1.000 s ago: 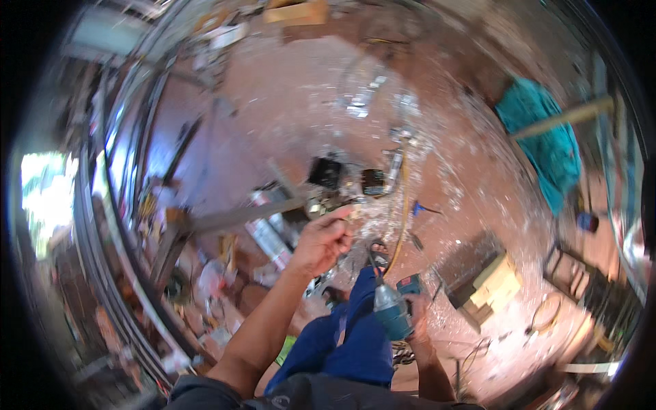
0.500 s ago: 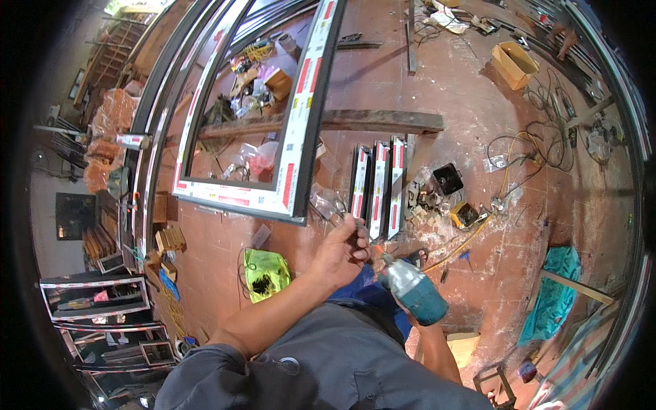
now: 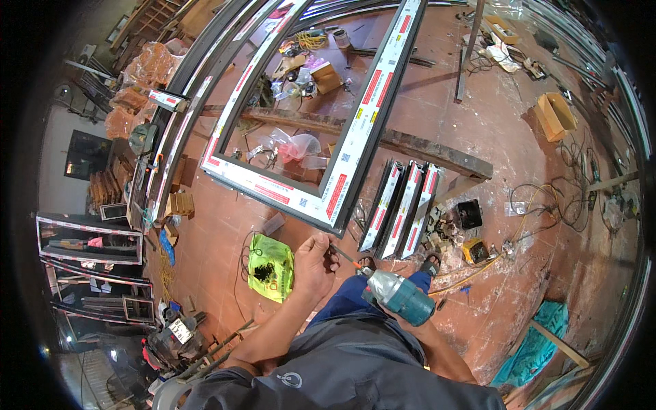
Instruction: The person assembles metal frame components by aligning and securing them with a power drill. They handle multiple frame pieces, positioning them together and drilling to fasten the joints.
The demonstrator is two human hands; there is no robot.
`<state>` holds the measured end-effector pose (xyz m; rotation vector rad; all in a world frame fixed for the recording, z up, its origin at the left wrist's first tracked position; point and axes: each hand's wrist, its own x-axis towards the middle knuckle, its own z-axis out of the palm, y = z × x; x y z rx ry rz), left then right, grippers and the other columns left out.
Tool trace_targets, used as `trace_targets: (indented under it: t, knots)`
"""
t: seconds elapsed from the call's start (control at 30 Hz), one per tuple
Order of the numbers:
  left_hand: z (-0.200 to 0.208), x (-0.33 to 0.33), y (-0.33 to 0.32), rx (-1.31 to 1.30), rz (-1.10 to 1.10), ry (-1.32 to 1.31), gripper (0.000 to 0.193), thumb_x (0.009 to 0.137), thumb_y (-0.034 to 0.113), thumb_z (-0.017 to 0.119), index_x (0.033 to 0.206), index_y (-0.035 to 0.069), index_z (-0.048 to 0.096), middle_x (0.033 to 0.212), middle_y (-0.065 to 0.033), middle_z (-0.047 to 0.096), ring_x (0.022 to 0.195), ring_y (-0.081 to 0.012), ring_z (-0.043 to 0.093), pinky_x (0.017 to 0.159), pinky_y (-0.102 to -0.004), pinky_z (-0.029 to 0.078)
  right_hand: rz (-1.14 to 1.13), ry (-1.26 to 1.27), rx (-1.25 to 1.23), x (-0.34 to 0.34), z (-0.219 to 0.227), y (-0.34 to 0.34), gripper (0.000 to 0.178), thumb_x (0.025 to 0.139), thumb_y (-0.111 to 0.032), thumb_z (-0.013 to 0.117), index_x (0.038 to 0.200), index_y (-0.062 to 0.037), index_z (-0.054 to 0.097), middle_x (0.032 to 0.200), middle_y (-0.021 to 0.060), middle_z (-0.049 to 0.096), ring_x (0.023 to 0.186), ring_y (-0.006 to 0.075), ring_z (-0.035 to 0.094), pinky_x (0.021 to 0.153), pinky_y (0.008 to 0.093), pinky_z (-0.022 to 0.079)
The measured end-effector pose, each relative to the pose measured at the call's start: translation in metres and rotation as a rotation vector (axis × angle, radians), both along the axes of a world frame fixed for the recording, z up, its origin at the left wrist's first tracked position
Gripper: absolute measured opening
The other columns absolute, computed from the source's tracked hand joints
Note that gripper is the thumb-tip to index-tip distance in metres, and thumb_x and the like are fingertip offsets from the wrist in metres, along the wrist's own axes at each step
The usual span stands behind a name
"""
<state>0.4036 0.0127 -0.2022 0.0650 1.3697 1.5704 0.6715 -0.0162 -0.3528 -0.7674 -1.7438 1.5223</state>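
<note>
My right hand (image 3: 396, 320) grips a teal and grey cordless driver (image 3: 407, 301), held in front of my body. Its long thin bit (image 3: 348, 257) points up and left, the tip close to the fingers of my left hand (image 3: 314, 268). That hand is closed in a pinch; whatever small thing is in it, if any, is too small to make out. Just beyond the fingertips is the near corner of a large dark window frame (image 3: 273, 190), covered in white and red protective film. Right of that corner, several short film-covered profile pieces (image 3: 403, 210) lie side by side.
A wooden beam (image 3: 437, 152) runs beneath the frame. On the tiled floor lie a yellow-green bag (image 3: 271, 268), a black open box (image 3: 469, 214), scraps, cables (image 3: 557, 205) and a teal sheet (image 3: 536, 348). A cardboard box (image 3: 555, 116) stands at far right. More frames (image 3: 92, 239) lean at left.
The view has shifted, so the frame and profiles now sit further right. My left hand has drawn back to the frame's corner, and the driver's bit now points at its fingers.
</note>
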Motion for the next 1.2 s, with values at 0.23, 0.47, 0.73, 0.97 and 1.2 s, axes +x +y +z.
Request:
trace_targets:
  t: [0.23, 0.47, 0.73, 0.97, 1.2]
  knots:
    - [-0.007, 0.055, 0.037, 0.033, 0.057, 0.048, 0.030, 0.102, 0.037, 0.072, 0.104, 0.007, 0.066, 0.080, -0.0019, 0.063, 0.063, -0.0127, 0.057, 0.054, -0.0263, 0.043, 0.096, 0.225, -0.147, 0.032, 0.057, 0.075, 0.036, 0.102, -0.011, 0.068, 0.136, -0.0019, 0.064, 0.129, 0.0123, 0.072, 0.110, 0.0242, 0.073, 0.095, 0.0369, 0.058]
    - [-0.026, 0.091, 0.041, -0.076, 0.062, -0.035, 0.053, 0.105, 0.058, 0.058, 0.119, 0.008, 0.066, 0.083, -0.0004, 0.060, 0.067, -0.0117, 0.050, 0.056, -0.0260, 0.039, 0.074, 0.851, -1.770, 0.047, 0.041, 0.115, 0.039, 0.106, -0.015, 0.059, 0.138, 0.0049, 0.061, 0.125, 0.0190, 0.073, 0.108, 0.0280, 0.075, 0.096, 0.0385, 0.062]
    - [-0.068, 0.038, -0.035, -0.353, 0.126, -0.067, 0.071, 0.105, 0.071, 0.046, 0.130, 0.006, 0.059, 0.073, 0.0040, 0.043, 0.061, -0.0109, 0.042, 0.056, -0.0258, 0.036, 0.059, 0.372, -0.620, 0.051, -0.016, 0.123, 0.040, 0.088, -0.013, 0.078, 0.125, -0.0007, 0.071, 0.110, 0.0102, 0.075, 0.096, 0.0241, 0.072, 0.086, 0.0350, 0.058]
    - [-0.101, -0.014, 0.021, -0.163, 0.198, -0.036, 0.066, 0.096, 0.072, 0.062, 0.109, 0.008, 0.068, 0.089, -0.0052, 0.065, 0.075, -0.0215, 0.054, 0.064, -0.0349, 0.042, 0.033, 0.284, -0.325, 0.012, -0.036, 0.121, 0.049, 0.080, -0.018, 0.086, 0.124, -0.0014, 0.071, 0.108, 0.0121, 0.074, 0.093, 0.0253, 0.069, 0.086, 0.0365, 0.055]
    - [-0.094, -0.013, 0.034, -0.133, 0.125, -0.094, 0.064, 0.095, 0.068, 0.066, 0.108, 0.006, 0.070, 0.091, -0.0100, 0.064, 0.079, -0.0235, 0.052, 0.065, -0.0347, 0.040, -0.021, 0.200, -0.257, -0.017, -0.045, 0.117, 0.055, 0.077, -0.021, 0.087, 0.128, -0.0069, 0.072, 0.111, 0.0151, 0.077, 0.097, 0.0336, 0.072, 0.088, 0.0409, 0.057]
